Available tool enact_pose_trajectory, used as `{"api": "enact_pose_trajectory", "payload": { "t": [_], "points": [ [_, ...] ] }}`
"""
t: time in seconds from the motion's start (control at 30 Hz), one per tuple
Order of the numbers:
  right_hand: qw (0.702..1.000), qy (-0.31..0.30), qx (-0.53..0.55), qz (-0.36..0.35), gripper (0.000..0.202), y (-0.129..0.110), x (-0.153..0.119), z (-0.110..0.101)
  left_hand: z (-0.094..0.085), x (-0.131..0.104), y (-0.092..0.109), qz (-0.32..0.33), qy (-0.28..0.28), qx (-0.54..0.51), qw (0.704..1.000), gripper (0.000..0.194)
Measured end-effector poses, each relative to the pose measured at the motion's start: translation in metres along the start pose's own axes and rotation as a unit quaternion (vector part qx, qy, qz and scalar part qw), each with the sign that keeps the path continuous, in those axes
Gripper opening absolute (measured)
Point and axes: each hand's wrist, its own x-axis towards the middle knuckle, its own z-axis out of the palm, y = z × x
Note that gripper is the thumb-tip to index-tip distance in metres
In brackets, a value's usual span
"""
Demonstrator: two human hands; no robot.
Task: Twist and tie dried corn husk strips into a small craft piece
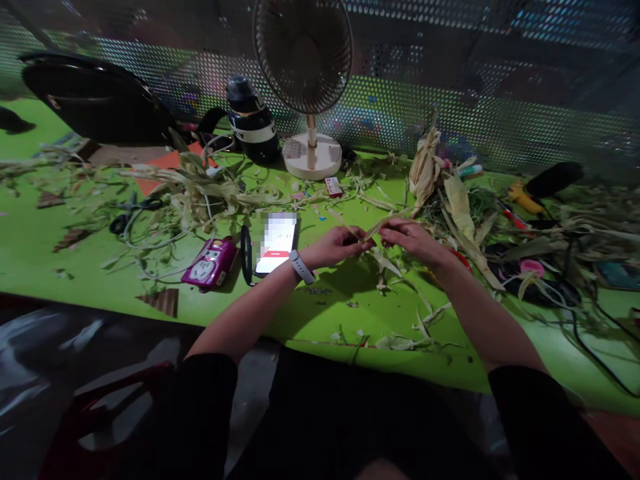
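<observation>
My left hand (341,245), with a pale band on its wrist, pinches one end of a strip of dried corn husk (384,222) above the green table. Close beside it, my right hand (407,238) has its fingers closed on the same strip. Thin husk ends stick out past the fingers of both hands. Below them lie torn husk scraps (389,263) on the table top. A lit phone (277,243) rests left of my left wrist. Right of my right hand are a bundle of dry husks (425,167) and a wide husk leaf (459,203).
A fan (313,157) and a dark bottle (253,127) stand at the back before a perforated metal screen. Scissors (131,213), a purple socket block (210,263) and a husk heap (193,187) lie left. A yellow-handled tool (525,199) and black cables (575,327) are at right.
</observation>
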Motion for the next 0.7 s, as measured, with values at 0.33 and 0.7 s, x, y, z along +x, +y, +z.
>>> {"api": "enact_pose_trajectory", "payload": {
  "t": [0.33,0.7],
  "points": [
    [0.986,0.113,0.117,-0.036,0.039,0.007,0.003,0.022,0.007,-0.002,-0.001,0.0,-0.053,0.016,0.998,0.03],
    [0.97,-0.047,-0.142,-0.194,0.024,-0.017,-0.007,0.016,0.017,-0.004,-0.012,-0.025,-0.068,0.015,0.997,0.023]
  ]
}}
